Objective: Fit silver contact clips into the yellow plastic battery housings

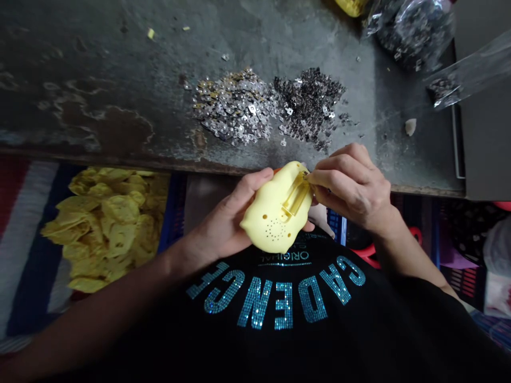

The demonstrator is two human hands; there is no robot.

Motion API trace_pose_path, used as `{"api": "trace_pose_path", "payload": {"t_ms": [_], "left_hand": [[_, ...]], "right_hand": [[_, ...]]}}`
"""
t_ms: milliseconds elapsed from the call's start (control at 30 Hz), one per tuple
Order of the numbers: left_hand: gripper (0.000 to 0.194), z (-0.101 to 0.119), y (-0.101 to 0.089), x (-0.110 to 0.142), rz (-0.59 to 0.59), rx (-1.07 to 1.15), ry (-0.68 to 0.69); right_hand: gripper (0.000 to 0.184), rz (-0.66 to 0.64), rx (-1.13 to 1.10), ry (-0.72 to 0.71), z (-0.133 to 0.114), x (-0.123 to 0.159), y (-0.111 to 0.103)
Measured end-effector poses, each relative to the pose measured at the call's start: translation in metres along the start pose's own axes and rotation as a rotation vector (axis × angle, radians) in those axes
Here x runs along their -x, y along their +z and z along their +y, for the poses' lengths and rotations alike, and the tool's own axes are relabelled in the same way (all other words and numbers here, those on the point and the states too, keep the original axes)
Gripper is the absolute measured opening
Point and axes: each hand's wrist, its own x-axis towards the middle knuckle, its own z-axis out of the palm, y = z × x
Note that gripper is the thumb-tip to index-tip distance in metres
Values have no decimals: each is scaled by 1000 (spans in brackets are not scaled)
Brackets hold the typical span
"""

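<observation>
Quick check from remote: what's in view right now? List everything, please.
Worn work surface: 1, grey, across the top.
Silver metal pieces: many, silver, heaped on the surface.
Dark metal pieces: many, dark grey, heaped beside the silver ones.
Plastic bags: 2, clear with dark contents, top right.
Yellow pieces: many, yellow, heaped on the cloth.
Striped cloth: 1, red, white and navy, left.
Plastic casing: 1, pale yellow, held in both hands.
Left hand grip: 1, holding the casing.
Right hand grip: 1, at the casing's upper end.
Shirt: 1, black with teal lettering, bottom.
</observation>
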Motion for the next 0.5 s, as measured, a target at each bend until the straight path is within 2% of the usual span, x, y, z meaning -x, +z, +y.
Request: {"api": "trace_pose_path", "payload": {"t_ms": [167,367,500], "left_hand": [[53,0,2,-1,35,-12,25],[63,1,5,2,53,-36,17],[78,0,4,2,20,-32,20]], "right_hand": [[8,14,10,-24,0,1,1],[13,27,13,-94,-2,1,-4],[10,1,-22,-60,-2,0,-7]]}}
